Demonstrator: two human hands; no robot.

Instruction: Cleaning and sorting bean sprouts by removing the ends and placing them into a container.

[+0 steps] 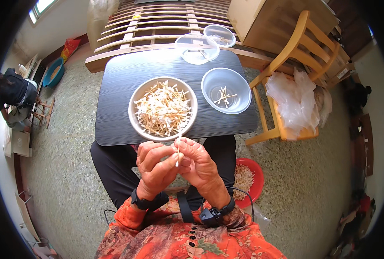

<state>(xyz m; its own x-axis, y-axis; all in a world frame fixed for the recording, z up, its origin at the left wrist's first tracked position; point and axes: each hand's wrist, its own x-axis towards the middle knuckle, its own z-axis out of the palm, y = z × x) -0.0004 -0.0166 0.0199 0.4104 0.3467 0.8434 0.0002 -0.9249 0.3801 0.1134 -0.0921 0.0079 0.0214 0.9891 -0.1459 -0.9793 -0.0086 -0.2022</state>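
My left hand [154,164] and my right hand [200,166] meet just past the near edge of the table, fingers closed and pinching. Between their fingertips is a cotton swab [178,151], held roughly lengthwise, one white tip pointing toward me. Whether it is a single swab or more is too small to tell. Right beyond my fingers stands a pale round bowl [132,113] heaped with loose cotton swabs [164,105]. To its right, a translucent plastic bowl [243,86] has several cotton swabs [224,97] lying crossed on its bottom.
Two more clear plastic bowls [184,42] sit at the table's [127,69] far right corner. A wooden chair [267,138] bearing plastic bags [293,101] stands at the right. On the floor by my right leg is a red basin [257,185] of swabs. Another person [17,97] sits far left.
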